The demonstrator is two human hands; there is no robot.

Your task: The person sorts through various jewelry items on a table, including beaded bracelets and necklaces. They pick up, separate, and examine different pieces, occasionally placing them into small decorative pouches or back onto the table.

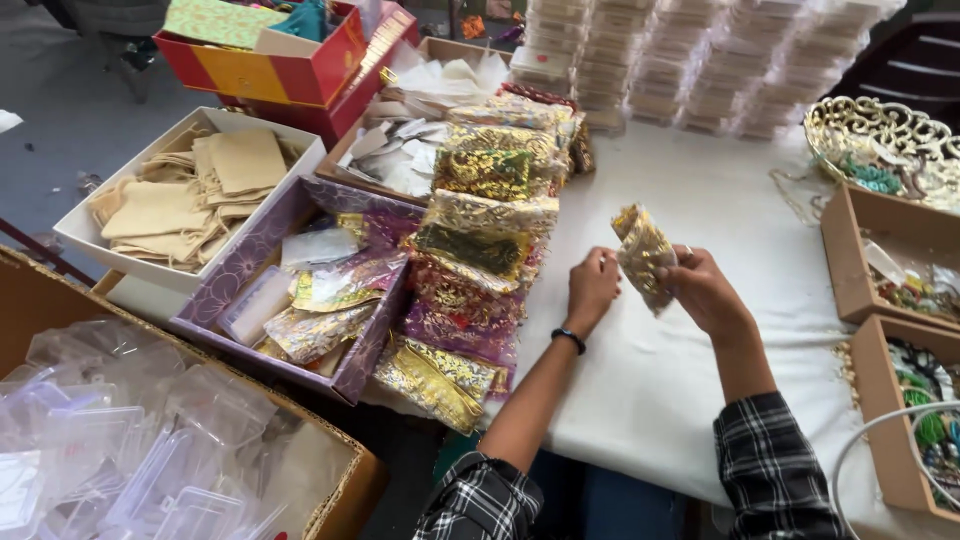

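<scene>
We counted one small gold pouch point(643, 256) between our two hands, held a little above the white cloth point(690, 200) of the table. Our right hand point(703, 290) pinched its lower right side, fingers closed on the fabric. Our left hand point(592, 290) touched the lower left edge with curled fingers, but we could not tell how firmly it gripped. A black band point(569, 339) sat on the left wrist.

To the left lay a long heap of shiny pouches point(480, 250), gold, green and purple, too overlapped for us to count exactly. Beside it we saw one purple box point(250, 262) with more packets and one white box point(82, 232) with beige cloth bags point(190, 195). At the right edge stood two wooden trays point(850, 250) with beads, and one gold openwork basket point(880, 135) behind them. Many stacks of clear containers point(700, 60) filled the far side.

The open room was the bare cloth between the heap and the wooden trays; the table's near edge ran just below our forearms.

The pouch's long axis ran from upper left to lower right, and its upper end pointed away from us.
</scene>
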